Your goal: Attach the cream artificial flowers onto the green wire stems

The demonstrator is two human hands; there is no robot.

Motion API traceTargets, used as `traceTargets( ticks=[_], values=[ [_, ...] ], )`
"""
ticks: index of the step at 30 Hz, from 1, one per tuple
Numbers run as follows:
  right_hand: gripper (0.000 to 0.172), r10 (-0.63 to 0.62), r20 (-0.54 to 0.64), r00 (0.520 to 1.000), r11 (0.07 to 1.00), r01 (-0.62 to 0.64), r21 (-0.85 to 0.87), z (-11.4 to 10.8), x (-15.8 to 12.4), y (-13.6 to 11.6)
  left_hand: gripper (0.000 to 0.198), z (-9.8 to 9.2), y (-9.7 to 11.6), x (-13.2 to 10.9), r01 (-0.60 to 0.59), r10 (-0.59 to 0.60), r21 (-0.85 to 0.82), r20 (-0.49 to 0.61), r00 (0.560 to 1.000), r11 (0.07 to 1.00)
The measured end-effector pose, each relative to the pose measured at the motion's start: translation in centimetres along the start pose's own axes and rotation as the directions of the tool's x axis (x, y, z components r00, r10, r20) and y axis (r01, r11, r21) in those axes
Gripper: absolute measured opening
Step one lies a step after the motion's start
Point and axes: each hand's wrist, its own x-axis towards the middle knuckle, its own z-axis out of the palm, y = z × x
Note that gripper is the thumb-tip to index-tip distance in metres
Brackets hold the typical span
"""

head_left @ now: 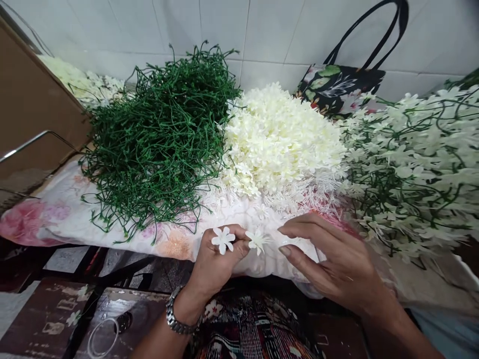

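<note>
My left hand (219,267) is closed above the front edge of the cloth. One white artificial flower (223,240) shows at the top of its curled fingers. A second, creamier flower (256,240) with thin stamens sticks out at the thumb and fingertips, pointing right. Any stems inside the fist are hidden. Just to the right, my right hand (333,262) is open, thumb and fingers apart with a gap between them, and touches no flower. Behind both hands lie a heap of loose cream petals (284,139) and a patch of white stamens (318,192).
A tangled pile of green plastic stems (160,134) lies at left on the floral cloth (130,239). Flowers on stems (419,164) are heaped at right. A black floral bag (344,87) stands by the tiled wall. A cardboard box (37,89) is at far left.
</note>
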Motion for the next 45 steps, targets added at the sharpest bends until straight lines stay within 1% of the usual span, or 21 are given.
traceTargets(
  ticks=[3,4,6,8,11,13,16,19,24,32,35,37,39,41,43,45],
  values=[
    [0.019,-0.057,-0.018,0.998,0.998,0.057,-0.004,-0.5,0.4,-0.4,0.011,0.2,0.7,-0.1,0.167,-0.175,-0.156,-0.043,0.984,0.974],
    [0.02,-0.078,-0.012,0.997,0.997,0.078,0.003,-0.6,0.5,-0.6,0.011,0.3,0.9,-0.1,0.204,-0.217,-0.192,-0.046,0.975,0.96],
    [0.024,-0.113,0.017,0.993,0.994,0.113,0.013,-0.5,0.8,-0.8,0.011,0.6,1.3,-0.1,0.258,-0.269,-0.226,-0.02,0.963,0.939],
    [0.025,-0.141,0.063,0.988,0.99,0.141,0.016,-0.4,1.0,-0.9,0.011,0.8,1.5,-0.2,0.289,-0.293,-0.227,0.018,0.956,0.93],
    [0.018,-0.184,0.132,0.974,0.983,0.182,0.021,-0.1,1.1,-0.8,0.01,0.9,1.5,-0.2,0.312,-0.31,-0.215,0.045,0.95,0.925],
    [0.013,-0.205,0.138,0.969,0.979,0.205,0.019,0.2,1.1,-0.7,0.011,0.9,1.5,-0.2,0.324,-0.322,-0.215,0.043,0.946,0.921],
    [0.017,-0.226,0.13,0.966,0.973,0.229,-0.014,0.4,1.1,-0.6,0.012,0.8,1.4,-0.1,0.336,-0.337,-0.216,0.033,0.941,0.917],
    [0.02,-0.25,0.153,0.956,0.966,0.258,-0.035,0.7,0.9,-0.5,0.013,0.7,1.1,0.0,0.313,-0.315,-0.198,0.022,0.949,0.929],
    [0.017,-0.269,0.187,0.945,0.959,0.281,-0.038,1.1,0.9,-0.1,0.014,0.6,0.6,0.0,0.241,-0.235,-0.166,0.052,0.97,0.956],
    [0.012,-0.293,0.209,0.933,0.945,0.316,-0.088,1.8,1.0,0.2,0.01,0.8,0.1,0.2,0.171,-0.174,-0.126,-0.015,0.985,0.977],
    [0.013,-0.287,0.222,0.932,0.945,0.313,-0.094,2.0,1.0,0.3,0.009,0.8,-0.2,0.2,0.15,-0.153,-0.106,-0.02,0.988,0.983],
    [0.014,-0.293,0.211,0.933,0.945,0.316,-0.083,2.0,0.9,0.3,0.01,0.7,-0.3,0.1,0.145,-0.147,-0.091,-0.017,0.989,0.985],
    [0.014,-0.274,0.182,0.945,0.958,0.284,-0.034,2.0,0.9,0.3,0.012,0.6,-0.3,-0.1,0.139,-0.139,-0.075,0.003,0.99,0.987],
    [0.013,-0.212,0.14,0.967,0.977,0.208,0.039,1.9,0.8,0.2,0.012,0.4,-0.2,-0.2,0.099,-0.098,-0.054,0.037,0.995,0.994],
    [0.012,-0.135,0.106,0.985,0.987,0.125,0.096,1.7,0.7,0.1,0.012,0.3,0.1,-0.3,0.014,-0.014,-0.008,0.07,0.997,1.0],
    [0.012,-0.093,0.086,0.992,0.99,0.083,0.115,1.6,0.6,0.0,0.012,0.3,0.6,-0.4,-0.087,0.08,0.081,0.082,0.993,0.993]
  ],
)
